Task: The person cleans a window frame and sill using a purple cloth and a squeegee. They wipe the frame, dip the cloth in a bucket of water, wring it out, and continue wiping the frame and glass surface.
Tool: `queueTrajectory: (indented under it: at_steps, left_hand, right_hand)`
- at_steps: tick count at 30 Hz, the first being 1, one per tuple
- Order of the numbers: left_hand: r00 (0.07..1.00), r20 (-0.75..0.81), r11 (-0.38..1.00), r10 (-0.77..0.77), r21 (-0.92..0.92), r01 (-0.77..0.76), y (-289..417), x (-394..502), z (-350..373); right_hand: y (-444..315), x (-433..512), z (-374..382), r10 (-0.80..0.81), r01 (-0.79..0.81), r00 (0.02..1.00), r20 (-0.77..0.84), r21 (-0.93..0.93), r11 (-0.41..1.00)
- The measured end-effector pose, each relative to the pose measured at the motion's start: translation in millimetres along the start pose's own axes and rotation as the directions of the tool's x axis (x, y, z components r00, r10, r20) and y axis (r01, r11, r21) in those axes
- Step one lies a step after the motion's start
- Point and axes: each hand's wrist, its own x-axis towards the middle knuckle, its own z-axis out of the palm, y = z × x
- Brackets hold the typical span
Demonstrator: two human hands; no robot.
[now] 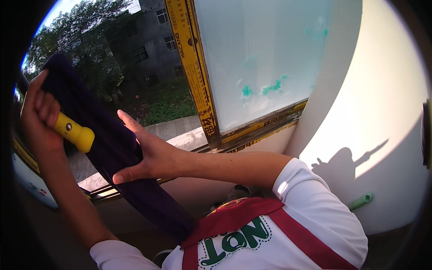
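My left hand (44,114) is raised at the far left, its fingers closed around a yellow handle (72,131), probably plastic. A long dark purple cloth (111,135) hangs from beside that hand down towards my apron; whether it is fixed to the handle is not clear. Across the middle of the cloth lies my right hand (145,155), thumb on its near face and one finger stretched past its far edge. The other right fingers are hidden, so its grip cannot be judged.
Before me is an open window with a yellow-taped frame (192,67), a pane with green smears (266,67) and a lower track (260,131). A green pipe stub (364,200) sticks out of the white wall (374,84). Outside stand a tree and a grey building.
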Motion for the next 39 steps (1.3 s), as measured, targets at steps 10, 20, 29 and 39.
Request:
queueTrajectory:
  at_steps: [10,20,29,39]
  left_hand:
    - [0.972,0.104,0.974,-0.209,-0.069,0.216,-9,-151,71]
    - [0.953,0.302,0.966,0.036,0.234,-0.111,-138,-175,128]
    - [0.937,0.327,0.878,0.126,0.402,-0.259,-177,-162,164]
    - [0.93,0.283,0.793,0.233,0.498,-0.35,-185,-157,186]
  right_hand:
    - [-47,-123,-100,-0.101,0.076,0.963,-0.251,-0.109,0.991]
    - [-105,-259,-174,-0.187,-0.152,0.546,-0.816,-0.316,0.936]
    - [-90,-293,-172,-0.162,-0.134,0.515,-0.842,-0.266,0.955]
    - [-72,-280,-180,0.012,-0.064,0.339,-0.941,-0.01,0.998]
